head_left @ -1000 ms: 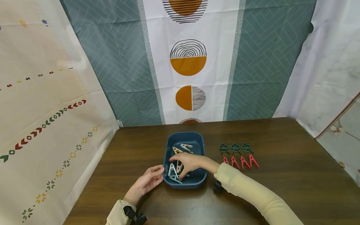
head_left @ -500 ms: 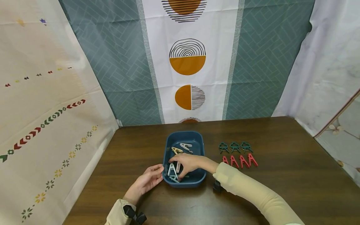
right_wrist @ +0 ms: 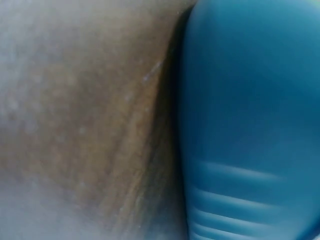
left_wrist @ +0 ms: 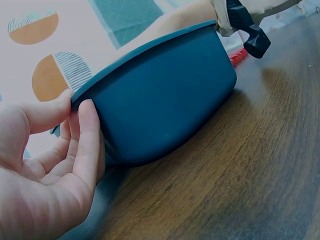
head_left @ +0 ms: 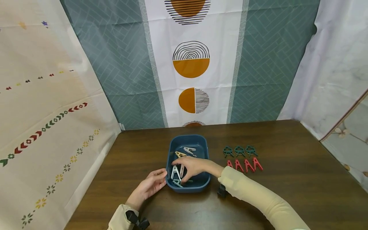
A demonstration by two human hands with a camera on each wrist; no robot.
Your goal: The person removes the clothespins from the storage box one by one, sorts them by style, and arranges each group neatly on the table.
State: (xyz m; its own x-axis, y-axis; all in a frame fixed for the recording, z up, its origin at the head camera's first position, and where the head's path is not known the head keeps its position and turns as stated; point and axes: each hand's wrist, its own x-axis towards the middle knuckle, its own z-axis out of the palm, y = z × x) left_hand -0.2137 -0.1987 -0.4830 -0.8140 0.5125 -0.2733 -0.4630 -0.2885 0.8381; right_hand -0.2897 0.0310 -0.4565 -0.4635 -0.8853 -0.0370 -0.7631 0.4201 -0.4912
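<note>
A dark blue plastic bin (head_left: 188,190) stands on the table, with several spring clips inside. My left hand (head_left: 155,182) pinches its left rim; in the left wrist view the thumb (left_wrist: 52,111) and a finger lie on either side of the rim. My right hand (head_left: 193,166) reaches into the bin, thumb and fingers spread apart over the clips. Around it lie a white clip (head_left: 173,171), a pale green clip (head_left: 177,183), a yellow clip (head_left: 180,154) and, farther back, another white clip (head_left: 189,150). A pinkish clip (head_left: 182,171) shows partly beneath the palm.
Right of the bin, dark green clips (head_left: 240,150) form a row, with several red clips (head_left: 248,165) in a row before them. The wooden table (head_left: 287,159) backs onto a hanging patterned cloth (head_left: 258,64). In the right wrist view the bin's outer wall (right_wrist: 240,115) fills the right side.
The pale green clip in the bin has shifted slightly left near my right thumb. Both hands stay almost where they were.
</note>
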